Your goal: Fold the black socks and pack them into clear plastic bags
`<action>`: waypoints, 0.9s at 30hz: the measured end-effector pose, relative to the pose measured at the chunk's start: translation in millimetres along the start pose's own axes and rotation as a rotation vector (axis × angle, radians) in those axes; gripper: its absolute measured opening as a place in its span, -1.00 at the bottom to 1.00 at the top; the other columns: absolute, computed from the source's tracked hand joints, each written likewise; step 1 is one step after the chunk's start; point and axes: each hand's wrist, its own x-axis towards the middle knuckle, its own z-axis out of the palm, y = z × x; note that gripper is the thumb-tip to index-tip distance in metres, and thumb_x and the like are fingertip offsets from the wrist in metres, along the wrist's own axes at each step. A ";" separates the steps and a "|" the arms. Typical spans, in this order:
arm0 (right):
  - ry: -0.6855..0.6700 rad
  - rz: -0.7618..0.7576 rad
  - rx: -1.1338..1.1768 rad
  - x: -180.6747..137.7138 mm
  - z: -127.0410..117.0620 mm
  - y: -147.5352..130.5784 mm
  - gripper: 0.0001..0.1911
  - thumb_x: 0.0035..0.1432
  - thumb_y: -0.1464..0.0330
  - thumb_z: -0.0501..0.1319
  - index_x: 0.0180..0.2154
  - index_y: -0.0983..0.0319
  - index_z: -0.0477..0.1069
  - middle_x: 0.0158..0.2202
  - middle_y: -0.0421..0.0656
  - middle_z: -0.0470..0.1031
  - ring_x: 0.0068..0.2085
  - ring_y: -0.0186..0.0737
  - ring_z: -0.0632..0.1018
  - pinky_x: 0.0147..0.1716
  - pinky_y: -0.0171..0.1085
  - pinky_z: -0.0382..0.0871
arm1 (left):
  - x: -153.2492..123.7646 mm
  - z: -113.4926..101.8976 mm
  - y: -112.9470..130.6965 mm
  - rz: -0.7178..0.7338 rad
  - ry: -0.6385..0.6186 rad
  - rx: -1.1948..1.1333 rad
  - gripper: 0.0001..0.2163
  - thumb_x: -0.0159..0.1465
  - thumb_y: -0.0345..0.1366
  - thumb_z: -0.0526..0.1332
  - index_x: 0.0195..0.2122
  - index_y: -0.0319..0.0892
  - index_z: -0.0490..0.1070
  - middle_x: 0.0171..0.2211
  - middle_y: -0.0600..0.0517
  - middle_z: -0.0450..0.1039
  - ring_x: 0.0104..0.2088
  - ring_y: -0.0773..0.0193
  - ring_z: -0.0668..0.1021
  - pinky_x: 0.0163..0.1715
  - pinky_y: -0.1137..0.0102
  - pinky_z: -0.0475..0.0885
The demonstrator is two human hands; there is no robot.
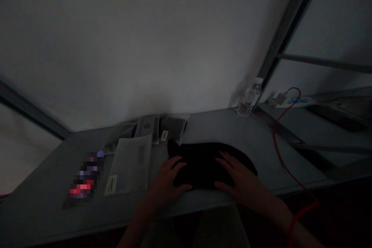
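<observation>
The left hand [170, 176] and right hand [241, 176] rest palm-down on opposite sides of the black item [200, 162], fingers spread; it looks like soft cloth, though the dimness hides its details. Because it lies near the tabletop's [212, 124] front edge, even, gentle pressure suits it best, keeping clear of the translucent pouch [130, 166] on the left. The bottle [248, 102] stands well beyond.
</observation>
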 end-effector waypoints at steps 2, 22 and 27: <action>0.071 0.004 -0.028 9.9 7.2 6.0 -0.36 0.15 0.08 0.23 0.18 0.26 0.29 0.28 0.14 0.20 0.28 0.18 0.24 0.18 0.17 0.22 | 12.1 3.5 0.2 -0.011 0.045 0.039 -0.52 0.12 -0.14 0.36 0.05 -0.12 0.33 0.19 -0.15 0.28 0.23 -0.03 0.31 0.17 -0.03 0.28; 0.321 -0.367 0.075 -53.5 -2.8 1.9 -0.53 0.11 0.37 0.25 0.07 0.22 0.25 -0.10 0.02 0.51 -0.07 -0.05 0.54 -0.13 -0.10 0.51 | -76.9 -9.6 29.3 0.144 0.053 0.155 -0.55 0.12 -0.42 0.28 0.06 -0.09 0.33 -0.03 -0.08 0.46 -0.04 0.08 0.52 -0.12 0.17 0.55; 0.334 -0.298 0.038 -41.1 -3.5 23.5 -0.46 0.13 0.49 0.10 0.17 0.19 0.20 0.17 0.04 0.34 0.17 0.00 0.38 0.08 0.03 0.38 | -67.5 -18.6 32.7 0.111 0.026 0.084 -0.50 0.11 -0.11 0.35 0.07 -0.12 0.36 -0.06 -0.10 0.49 -0.06 0.04 0.53 -0.12 0.11 0.53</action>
